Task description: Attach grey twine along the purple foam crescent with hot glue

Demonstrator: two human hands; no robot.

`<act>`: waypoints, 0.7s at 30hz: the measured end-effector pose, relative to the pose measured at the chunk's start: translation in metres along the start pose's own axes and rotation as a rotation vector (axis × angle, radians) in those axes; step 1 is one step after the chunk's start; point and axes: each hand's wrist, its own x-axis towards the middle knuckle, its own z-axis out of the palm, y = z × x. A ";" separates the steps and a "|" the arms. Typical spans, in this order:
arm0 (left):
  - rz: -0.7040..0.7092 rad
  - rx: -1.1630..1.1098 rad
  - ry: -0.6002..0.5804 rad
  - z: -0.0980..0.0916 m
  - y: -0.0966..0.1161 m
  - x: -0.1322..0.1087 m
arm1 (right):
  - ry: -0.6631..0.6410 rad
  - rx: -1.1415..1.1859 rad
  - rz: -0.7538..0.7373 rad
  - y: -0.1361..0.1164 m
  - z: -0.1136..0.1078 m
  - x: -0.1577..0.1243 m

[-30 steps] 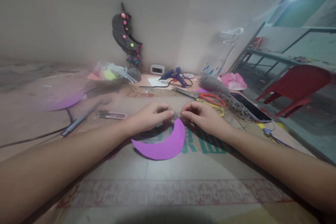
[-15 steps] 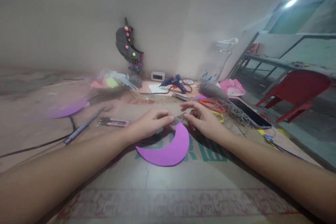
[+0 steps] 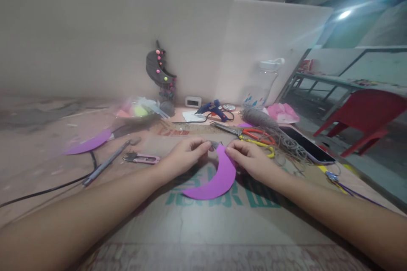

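Note:
A flat purple crescent cutout (image 3: 218, 181) is held up over the cardboard, with its lower point to the left. Grey yarn (image 3: 215, 144) is wound round its upper tip. My left hand (image 3: 192, 152) pinches at that wrapped tip, thumb against fingers. On the other side, my right hand (image 3: 247, 155) grips the crescent's upper right edge, its thumb in front and its fingers partly hidden behind. Beyond my right hand lie scissors (image 3: 257, 135) with orange and yellow handles. A ball of grey yarn (image 3: 259, 117) with loose strands is behind them.
Thread snips (image 3: 141, 158) and a grey pen (image 3: 106, 163) lie to the left, near another purple piece (image 3: 90, 143). A blue glue gun (image 3: 214, 110), a small clock (image 3: 193, 101) and a bottle (image 3: 260, 82) stand at the back. A phone (image 3: 307, 146) lies right. A decorated crescent (image 3: 157, 70) hangs behind.
My right hand has closed from loosely spread fingers onto the crescent's edge. The crescent has turned and shifted slightly right. The whole view has tipped upward a little.

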 end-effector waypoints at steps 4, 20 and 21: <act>0.030 -0.066 -0.008 0.001 0.001 -0.002 | 0.063 -0.015 0.017 0.003 -0.004 0.003; 0.190 0.281 0.095 0.001 0.006 -0.006 | 0.020 -0.028 0.004 0.005 -0.005 0.005; 0.200 0.308 0.091 0.000 0.006 -0.006 | 0.017 -0.031 0.005 0.005 -0.005 0.005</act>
